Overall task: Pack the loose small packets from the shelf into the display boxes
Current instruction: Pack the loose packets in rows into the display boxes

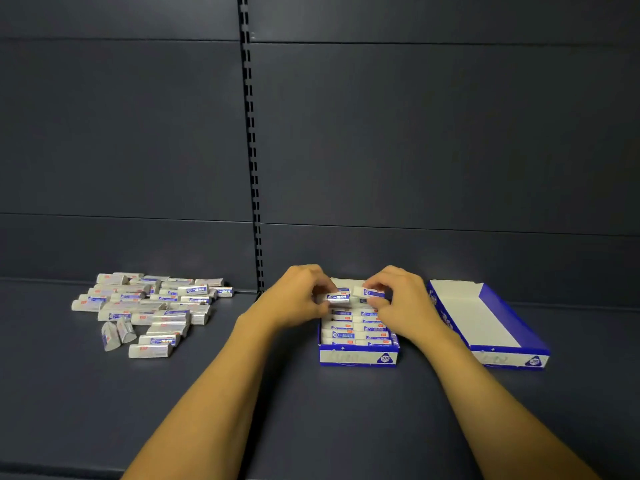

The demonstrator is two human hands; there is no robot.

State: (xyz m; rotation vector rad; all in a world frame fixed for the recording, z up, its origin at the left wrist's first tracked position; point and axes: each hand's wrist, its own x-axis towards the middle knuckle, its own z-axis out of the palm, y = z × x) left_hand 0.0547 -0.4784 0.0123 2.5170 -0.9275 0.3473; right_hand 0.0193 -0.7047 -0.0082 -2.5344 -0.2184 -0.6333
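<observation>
A blue and white display box [356,356] stands at the middle of the dark shelf, holding several rows of small white and blue packets. My left hand [298,296] pinches one packet [337,297] over the far end of that box. Beside it, my right hand [398,299] pinches another packet [369,292]. A heap of loose packets [152,310] lies on the shelf to the left. A second display box [485,320], with nothing in it, stands to the right.
The dark shelf surface [311,410] stretches toward me between my forearms. A slotted upright [252,150] runs down the dark back panel behind the boxes.
</observation>
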